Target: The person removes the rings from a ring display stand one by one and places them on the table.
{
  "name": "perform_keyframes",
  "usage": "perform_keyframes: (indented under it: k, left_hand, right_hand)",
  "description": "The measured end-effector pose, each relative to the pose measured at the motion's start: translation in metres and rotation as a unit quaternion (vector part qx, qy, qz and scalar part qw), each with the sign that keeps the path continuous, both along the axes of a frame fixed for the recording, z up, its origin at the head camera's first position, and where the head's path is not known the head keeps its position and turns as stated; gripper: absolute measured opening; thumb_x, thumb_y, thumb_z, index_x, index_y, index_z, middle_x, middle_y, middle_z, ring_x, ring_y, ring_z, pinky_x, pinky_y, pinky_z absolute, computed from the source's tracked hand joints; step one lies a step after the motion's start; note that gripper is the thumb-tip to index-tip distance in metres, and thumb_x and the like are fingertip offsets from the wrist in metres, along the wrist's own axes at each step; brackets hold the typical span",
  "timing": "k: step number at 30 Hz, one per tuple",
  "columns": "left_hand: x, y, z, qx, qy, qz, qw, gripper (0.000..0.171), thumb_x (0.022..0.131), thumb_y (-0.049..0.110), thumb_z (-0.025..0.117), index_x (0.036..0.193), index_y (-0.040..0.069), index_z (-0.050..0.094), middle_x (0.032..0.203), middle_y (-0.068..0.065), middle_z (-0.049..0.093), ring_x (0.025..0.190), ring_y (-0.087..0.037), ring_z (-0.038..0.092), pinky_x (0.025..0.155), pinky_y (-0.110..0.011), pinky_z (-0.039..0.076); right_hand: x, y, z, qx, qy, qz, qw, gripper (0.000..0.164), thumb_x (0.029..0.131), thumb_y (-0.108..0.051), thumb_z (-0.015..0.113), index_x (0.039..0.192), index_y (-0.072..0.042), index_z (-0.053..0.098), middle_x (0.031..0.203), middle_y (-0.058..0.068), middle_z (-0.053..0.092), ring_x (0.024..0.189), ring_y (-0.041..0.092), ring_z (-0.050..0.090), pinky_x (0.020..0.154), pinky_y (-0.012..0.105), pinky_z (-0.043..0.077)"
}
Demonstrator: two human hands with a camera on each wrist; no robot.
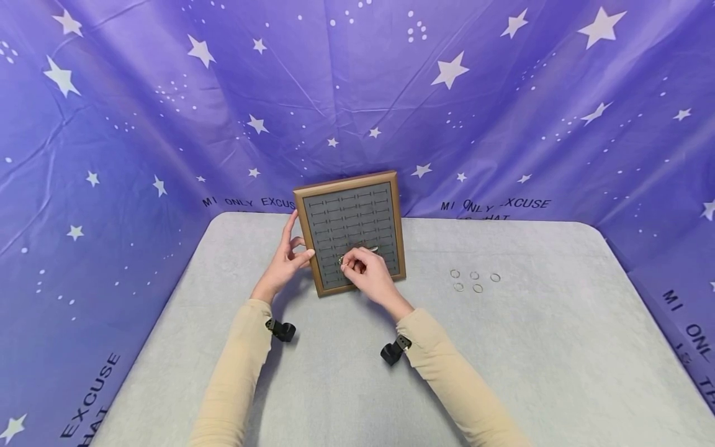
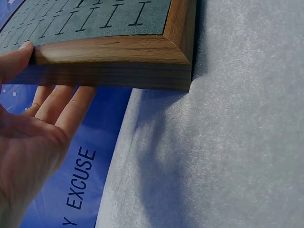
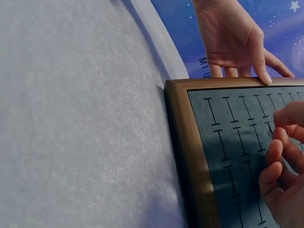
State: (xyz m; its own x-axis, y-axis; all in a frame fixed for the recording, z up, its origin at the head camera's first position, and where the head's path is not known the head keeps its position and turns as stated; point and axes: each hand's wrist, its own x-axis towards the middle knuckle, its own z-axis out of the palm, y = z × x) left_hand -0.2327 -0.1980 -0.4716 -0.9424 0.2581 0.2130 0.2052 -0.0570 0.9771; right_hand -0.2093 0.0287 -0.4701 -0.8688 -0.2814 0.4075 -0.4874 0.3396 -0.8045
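A wooden-framed display board (image 1: pixel 352 211) leans back on the table, its dark grey face marked with rows of I-shaped slots. My left hand (image 1: pixel 283 264) grips its left edge, thumb on the front of the frame and the other fingers along the side and back, as the left wrist view shows (image 2: pixel 38 128). At the lower middle of the face, my right hand (image 1: pixel 365 273) pinches a small gold-coloured ring (image 1: pixel 341 260) between thumb and fingertips, right at the slots. The fingers mostly hide the ring; in the right wrist view the right hand (image 3: pixel 287 161) covers it.
Several thin rings (image 1: pixel 477 288) lie in two loose rows on the grey table cloth (image 1: pixel 536 347), right of the board. A purple curtain with white stars (image 1: pixel 346 93) hangs behind and on both sides. Black wrist cameras (image 1: pixel 393 352) sit on both sleeves.
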Motion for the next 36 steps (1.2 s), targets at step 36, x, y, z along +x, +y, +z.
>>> perform_keyframes:
  k: [36]
  left_hand:
    - [0.002,-0.001,0.0,-0.004,-0.004,-0.004,1.0,0.093,0.093,-0.007,0.057,0.155,0.041,0.006,0.104,-0.017,0.053,0.083,-0.017,0.065,0.078,-0.038,0.056]
  right_hand:
    - [0.035,0.064,0.002,-0.048,-0.05,-0.021,0.997,0.005,0.082,0.012,0.064,0.083,0.007,0.063,0.078,0.014,0.057,0.067,0.017,0.047,0.056,0.018,0.039]
